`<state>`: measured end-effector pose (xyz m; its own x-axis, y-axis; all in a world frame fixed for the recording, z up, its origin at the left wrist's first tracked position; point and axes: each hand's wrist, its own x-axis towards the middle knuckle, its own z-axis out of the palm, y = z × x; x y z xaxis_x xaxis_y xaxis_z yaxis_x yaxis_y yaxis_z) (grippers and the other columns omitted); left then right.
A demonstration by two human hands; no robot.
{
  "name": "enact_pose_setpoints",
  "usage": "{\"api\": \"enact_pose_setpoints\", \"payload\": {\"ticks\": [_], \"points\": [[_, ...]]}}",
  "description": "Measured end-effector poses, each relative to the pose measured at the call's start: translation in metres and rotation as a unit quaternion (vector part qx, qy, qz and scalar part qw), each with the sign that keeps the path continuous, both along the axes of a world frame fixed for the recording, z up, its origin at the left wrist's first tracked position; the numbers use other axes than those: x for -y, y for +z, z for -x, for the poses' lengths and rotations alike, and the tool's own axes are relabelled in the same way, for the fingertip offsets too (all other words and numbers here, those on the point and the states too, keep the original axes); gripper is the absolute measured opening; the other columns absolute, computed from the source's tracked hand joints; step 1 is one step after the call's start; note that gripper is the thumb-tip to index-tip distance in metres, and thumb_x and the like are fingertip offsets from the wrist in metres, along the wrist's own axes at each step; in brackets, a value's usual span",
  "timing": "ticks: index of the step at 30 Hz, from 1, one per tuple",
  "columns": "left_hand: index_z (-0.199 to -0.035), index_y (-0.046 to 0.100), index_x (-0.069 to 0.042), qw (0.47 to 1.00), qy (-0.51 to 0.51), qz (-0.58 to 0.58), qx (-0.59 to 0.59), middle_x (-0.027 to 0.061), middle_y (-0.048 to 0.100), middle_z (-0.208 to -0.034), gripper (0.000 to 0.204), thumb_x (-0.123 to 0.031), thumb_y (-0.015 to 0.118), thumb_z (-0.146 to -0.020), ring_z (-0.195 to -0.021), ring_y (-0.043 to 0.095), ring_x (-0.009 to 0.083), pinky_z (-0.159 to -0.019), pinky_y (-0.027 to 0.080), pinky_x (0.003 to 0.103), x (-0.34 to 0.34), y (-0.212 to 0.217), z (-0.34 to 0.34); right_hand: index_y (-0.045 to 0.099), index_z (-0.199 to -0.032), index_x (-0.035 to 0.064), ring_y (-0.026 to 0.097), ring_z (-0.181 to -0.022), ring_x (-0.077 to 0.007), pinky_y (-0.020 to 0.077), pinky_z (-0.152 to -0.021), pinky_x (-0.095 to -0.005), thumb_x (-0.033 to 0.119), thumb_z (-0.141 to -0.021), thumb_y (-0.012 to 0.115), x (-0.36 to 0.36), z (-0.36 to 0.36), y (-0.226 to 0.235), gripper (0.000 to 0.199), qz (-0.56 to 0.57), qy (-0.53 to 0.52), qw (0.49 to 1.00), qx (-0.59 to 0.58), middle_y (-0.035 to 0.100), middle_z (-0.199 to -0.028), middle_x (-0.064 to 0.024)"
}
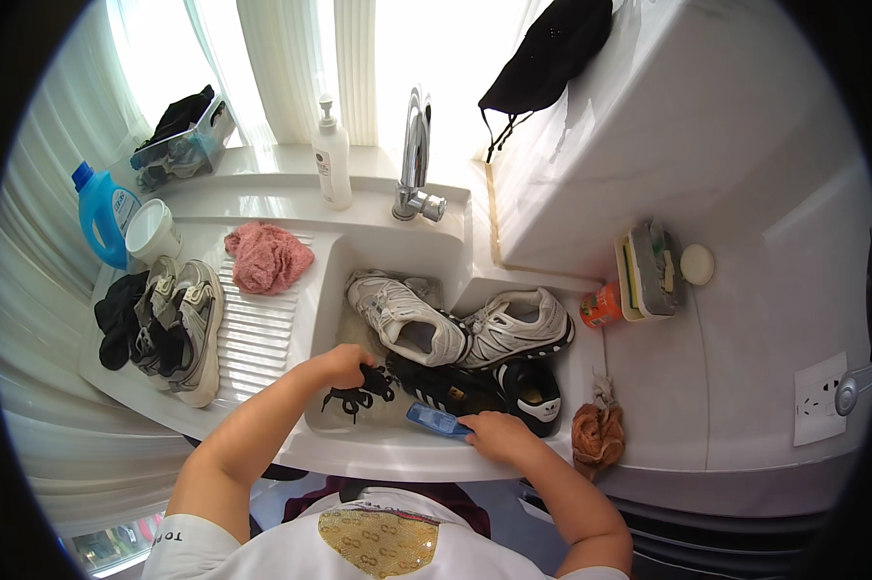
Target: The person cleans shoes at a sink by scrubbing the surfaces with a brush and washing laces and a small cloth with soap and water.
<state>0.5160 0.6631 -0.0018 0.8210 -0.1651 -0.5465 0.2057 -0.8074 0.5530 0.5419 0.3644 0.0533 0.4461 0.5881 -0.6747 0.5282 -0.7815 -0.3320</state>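
Observation:
My left hand (342,366) is closed on a bundle of black shoelaces (360,394) at the left side of the white sink basin (305,447). My right hand (499,438) grips a blue brush (438,420) near the basin's front wall; its bristles are hidden. Between and beyond the hands lies a black shoe (424,385) with white stripes, and another black shoe (532,389) with a white heel patch is beside it on the right. Behind them, two grey-white sneakers (407,319) (520,329) rest in the basin, one leaning toward the other.
On the ribbed drainboard (257,353) are a pink cloth (268,257) and a pair of grey sneakers (199,329). A blue detergent bottle (107,215), white tub (153,230) and pump bottle (331,159) stand behind. The chrome faucet (415,159) rises at the back; a brown mesh (598,435) hangs right.

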Motion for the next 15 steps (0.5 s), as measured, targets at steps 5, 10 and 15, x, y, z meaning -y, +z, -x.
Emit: {"api": "enact_pose_setpoints", "payload": {"ticks": [5, 10, 15], "points": [[-0.095, 0.059, 0.001, 0.82, 0.358, 0.447, 0.004, 0.008, 0.061, -0.08, 0.029, 0.007, 0.045, -0.07, -0.07, 0.061, 0.0177, -0.064, 0.052, 0.029, -0.002, 0.045, 0.008, 0.053, -0.119, 0.0122, 0.058, -0.097, -0.0299, 0.0462, -0.081, -0.0413, 0.016, -0.083, 0.055, -0.007, 0.007, 0.007, 0.037, 0.034, 0.002, 0.997, 0.064, 0.06, -0.104, -0.0128], [-0.106, 0.052, 0.001, 0.648, 0.497, 0.577, 0.032, 0.0113, 0.061, -0.09, 0.034, 0.009, 0.043, -0.073, -0.076, 0.063, 0.0203, -0.066, 0.055, 0.032, 0.005, 0.048, 0.016, 0.056, -0.114, 0.0122, 0.058, -0.095, -0.0291, 0.0463, -0.079, -0.0406, 0.014, -0.08, 0.057, 0.015, -0.003, 0.041, 0.034, 0.029, -0.026, 0.991, 0.13, 0.06, -0.101, -0.0114], [-0.107, 0.051, -0.003, 0.605, 0.502, 0.618, -0.005, 0.011, 0.06, -0.097, 0.033, 0.004, 0.041, -0.076, -0.082, 0.062, 0.0212, -0.07, 0.054, 0.035, 0.014, 0.027, 0.012, 0.058, -0.109, 0.0111, 0.054, -0.097, -0.0309, 0.0439, -0.082, -0.0419, 0.014, -0.076, 0.061, 0.034, -0.014, 0.025, 0.033, 0.023, -0.067, 0.971, 0.228, 0.057, -0.104, -0.0118]]}}
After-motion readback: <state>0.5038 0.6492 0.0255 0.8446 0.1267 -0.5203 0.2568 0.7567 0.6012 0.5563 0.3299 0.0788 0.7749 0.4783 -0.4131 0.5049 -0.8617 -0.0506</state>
